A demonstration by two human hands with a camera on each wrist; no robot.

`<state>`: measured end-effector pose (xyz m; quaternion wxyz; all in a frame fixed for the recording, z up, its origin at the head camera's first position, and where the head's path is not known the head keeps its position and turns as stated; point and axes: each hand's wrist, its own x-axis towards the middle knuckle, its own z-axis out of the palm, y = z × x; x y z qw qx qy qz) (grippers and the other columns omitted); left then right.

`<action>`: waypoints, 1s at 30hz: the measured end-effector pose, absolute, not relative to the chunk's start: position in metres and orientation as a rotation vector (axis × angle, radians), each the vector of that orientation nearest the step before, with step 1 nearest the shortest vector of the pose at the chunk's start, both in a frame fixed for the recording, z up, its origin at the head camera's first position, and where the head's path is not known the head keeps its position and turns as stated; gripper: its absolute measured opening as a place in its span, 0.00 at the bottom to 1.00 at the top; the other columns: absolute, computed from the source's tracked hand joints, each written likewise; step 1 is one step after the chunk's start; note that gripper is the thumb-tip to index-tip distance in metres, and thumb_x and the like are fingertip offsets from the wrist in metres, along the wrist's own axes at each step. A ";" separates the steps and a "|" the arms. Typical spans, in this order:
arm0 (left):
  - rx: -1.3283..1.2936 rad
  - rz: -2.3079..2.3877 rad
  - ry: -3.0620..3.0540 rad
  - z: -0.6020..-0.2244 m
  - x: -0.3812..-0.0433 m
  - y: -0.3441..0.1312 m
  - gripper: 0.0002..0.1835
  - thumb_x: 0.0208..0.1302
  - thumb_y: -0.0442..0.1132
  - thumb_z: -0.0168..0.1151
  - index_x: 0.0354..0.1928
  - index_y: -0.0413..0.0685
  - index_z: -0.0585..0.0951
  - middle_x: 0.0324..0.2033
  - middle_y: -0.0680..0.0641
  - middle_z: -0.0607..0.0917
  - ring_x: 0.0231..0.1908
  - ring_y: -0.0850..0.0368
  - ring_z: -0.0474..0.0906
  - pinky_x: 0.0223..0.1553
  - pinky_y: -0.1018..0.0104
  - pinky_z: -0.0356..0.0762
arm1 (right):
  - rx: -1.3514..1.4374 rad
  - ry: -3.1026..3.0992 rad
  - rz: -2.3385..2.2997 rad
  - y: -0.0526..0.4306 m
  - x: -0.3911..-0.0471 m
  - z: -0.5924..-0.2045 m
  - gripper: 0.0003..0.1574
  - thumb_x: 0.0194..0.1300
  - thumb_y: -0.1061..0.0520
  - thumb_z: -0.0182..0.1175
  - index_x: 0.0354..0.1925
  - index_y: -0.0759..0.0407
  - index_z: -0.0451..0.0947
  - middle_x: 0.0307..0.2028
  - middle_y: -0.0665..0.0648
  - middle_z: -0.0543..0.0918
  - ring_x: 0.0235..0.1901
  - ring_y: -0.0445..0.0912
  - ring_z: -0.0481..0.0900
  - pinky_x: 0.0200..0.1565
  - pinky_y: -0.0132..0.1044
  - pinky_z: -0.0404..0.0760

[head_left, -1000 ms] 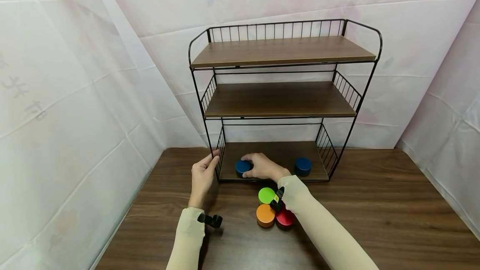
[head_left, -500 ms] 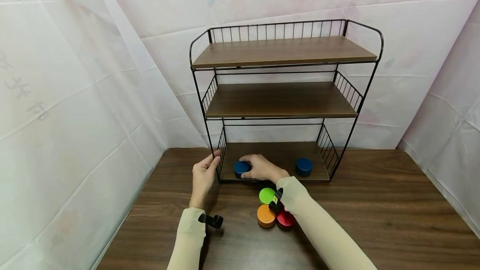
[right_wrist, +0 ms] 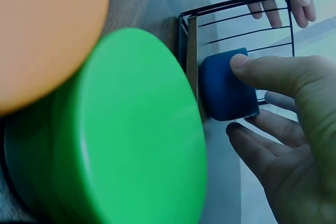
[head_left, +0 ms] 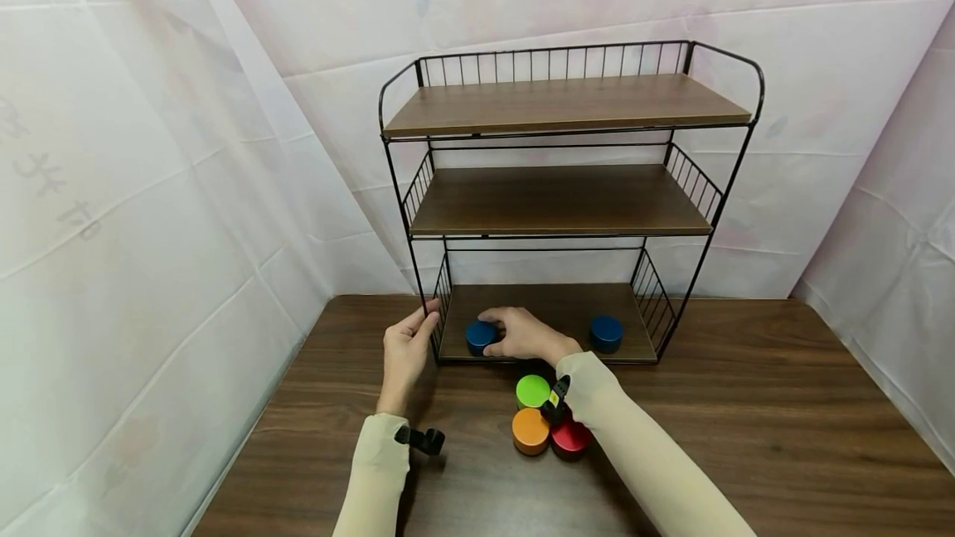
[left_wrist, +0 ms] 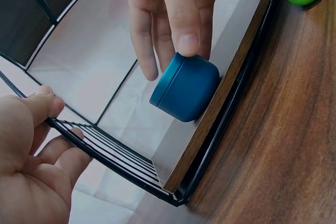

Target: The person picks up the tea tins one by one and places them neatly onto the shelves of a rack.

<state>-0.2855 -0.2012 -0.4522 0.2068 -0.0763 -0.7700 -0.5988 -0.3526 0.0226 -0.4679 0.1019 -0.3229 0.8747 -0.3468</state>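
Note:
My left hand (head_left: pixel 405 352) grips the left side of the black wire rack (head_left: pixel 417 268) low down, thumb and fingers around its front rod. On the bottom shelf (head_left: pixel 533 305), near the front left corner, sits a small round blue tin (head_left: pixel 480 340). My right hand (head_left: pixel 525 333) holds that tin from its right side. In the right wrist view the thumb lies on the blue tin (right_wrist: pixel 226 87), with the fingers on its far side. The left wrist view shows the blue tin (left_wrist: pixel 185 87) resting on the board.
A second blue tin (head_left: pixel 606 334) stands on the bottom shelf's right part. In front of the rack, green (head_left: pixel 533 390), orange (head_left: pixel 530 431) and red tins (head_left: pixel 570 439) cluster on the wooden table (head_left: pixel 746 421), partly under my right wrist. Pale cloth (head_left: pixel 806 131) hangs behind.
The held blue tin and my right hand have barely shifted on the shelf. My left hand stays on the rack. The whole view has drifted very slightly.

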 end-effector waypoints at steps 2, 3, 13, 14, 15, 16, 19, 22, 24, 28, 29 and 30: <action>-0.212 -1.650 -2.146 -0.452 -0.286 -0.201 0.15 0.68 0.38 0.60 0.53 0.45 0.84 0.49 0.39 0.85 0.49 0.59 0.82 0.46 0.78 0.76 | -0.952 2.577 -1.032 0.025 -0.351 -0.466 0.41 0.60 0.53 0.69 0.67 0.62 0.66 0.64 0.58 0.73 0.57 0.49 0.77 0.56 0.41 0.77; -0.209 -1.641 -2.146 -0.453 -0.286 -0.201 0.15 0.67 0.38 0.61 0.53 0.44 0.83 0.49 0.41 0.85 0.49 0.59 0.82 0.46 0.78 0.76 | -0.952 2.576 -1.037 0.027 -0.351 -0.464 0.41 0.60 0.53 0.69 0.67 0.62 0.66 0.64 0.57 0.73 0.57 0.49 0.77 0.57 0.41 0.77; -0.224 -1.613 -2.127 -0.454 -0.287 -0.199 0.15 0.66 0.36 0.62 0.53 0.43 0.83 0.47 0.43 0.86 0.52 0.53 0.81 0.46 0.80 0.75 | -0.996 2.552 -1.099 0.044 -0.339 -0.453 0.41 0.60 0.53 0.69 0.67 0.62 0.66 0.64 0.60 0.72 0.60 0.56 0.74 0.59 0.47 0.75; -0.224 -1.624 -2.127 -0.454 -0.287 -0.200 0.15 0.66 0.37 0.62 0.53 0.43 0.84 0.48 0.44 0.86 0.52 0.53 0.81 0.46 0.80 0.75 | -0.997 2.554 -1.099 0.046 -0.338 -0.453 0.41 0.60 0.52 0.69 0.67 0.62 0.66 0.64 0.60 0.72 0.60 0.57 0.74 0.59 0.47 0.75; -0.221 -1.633 -2.128 -0.453 -0.287 -0.200 0.15 0.66 0.37 0.62 0.53 0.43 0.84 0.48 0.44 0.86 0.53 0.53 0.81 0.46 0.80 0.75 | -1.003 2.557 -1.102 0.048 -0.336 -0.452 0.41 0.60 0.52 0.69 0.67 0.62 0.66 0.64 0.60 0.72 0.60 0.57 0.74 0.59 0.48 0.75; -0.218 -1.641 -2.131 -0.453 -0.287 -0.200 0.15 0.66 0.37 0.62 0.53 0.43 0.83 0.48 0.44 0.86 0.53 0.53 0.80 0.46 0.80 0.75 | -1.008 2.561 -1.105 0.050 -0.334 -0.452 0.41 0.60 0.52 0.69 0.67 0.62 0.66 0.64 0.60 0.72 0.60 0.58 0.74 0.59 0.48 0.75; -0.208 -1.655 -2.140 -0.452 -0.287 -0.201 0.15 0.66 0.37 0.62 0.53 0.43 0.83 0.49 0.45 0.86 0.53 0.55 0.80 0.46 0.80 0.75 | -1.015 2.569 -1.119 0.055 -0.328 -0.452 0.41 0.60 0.52 0.69 0.67 0.61 0.67 0.64 0.59 0.72 0.60 0.58 0.73 0.59 0.48 0.75; -0.212 -1.650 -2.140 -0.452 -0.287 -0.200 0.15 0.66 0.37 0.62 0.53 0.43 0.83 0.49 0.44 0.86 0.52 0.54 0.81 0.46 0.80 0.75 | -1.010 2.581 -1.132 0.061 -0.321 -0.449 0.41 0.60 0.50 0.69 0.67 0.60 0.67 0.64 0.58 0.72 0.60 0.57 0.74 0.59 0.47 0.75; -0.218 -1.648 -2.131 -0.453 -0.288 -0.200 0.15 0.66 0.37 0.62 0.53 0.42 0.83 0.49 0.43 0.86 0.52 0.52 0.81 0.45 0.80 0.75 | -1.010 2.597 -1.133 0.064 -0.316 -0.447 0.41 0.60 0.49 0.68 0.67 0.57 0.67 0.64 0.56 0.72 0.60 0.56 0.74 0.59 0.46 0.75; -0.225 -1.656 -2.118 -0.453 -0.288 -0.200 0.15 0.66 0.35 0.62 0.53 0.40 0.83 0.48 0.41 0.85 0.53 0.49 0.80 0.45 0.81 0.75 | -0.988 2.606 -1.160 0.072 -0.305 -0.445 0.40 0.59 0.46 0.68 0.67 0.50 0.67 0.65 0.53 0.71 0.60 0.55 0.75 0.58 0.45 0.75; -0.227 -1.660 -2.116 -0.453 -0.288 -0.200 0.15 0.66 0.35 0.62 0.53 0.40 0.83 0.48 0.41 0.85 0.53 0.49 0.80 0.46 0.81 0.75 | -0.983 2.603 -1.173 0.074 -0.302 -0.444 0.40 0.59 0.45 0.68 0.67 0.48 0.67 0.65 0.53 0.71 0.60 0.55 0.75 0.59 0.45 0.75; -0.229 -1.666 -2.116 -0.453 -0.288 -0.200 0.15 0.66 0.35 0.62 0.53 0.40 0.83 0.49 0.41 0.85 0.53 0.49 0.80 0.46 0.80 0.75 | -0.977 2.594 -1.191 0.077 -0.299 -0.444 0.41 0.59 0.45 0.69 0.67 0.48 0.67 0.65 0.54 0.71 0.60 0.56 0.75 0.59 0.46 0.75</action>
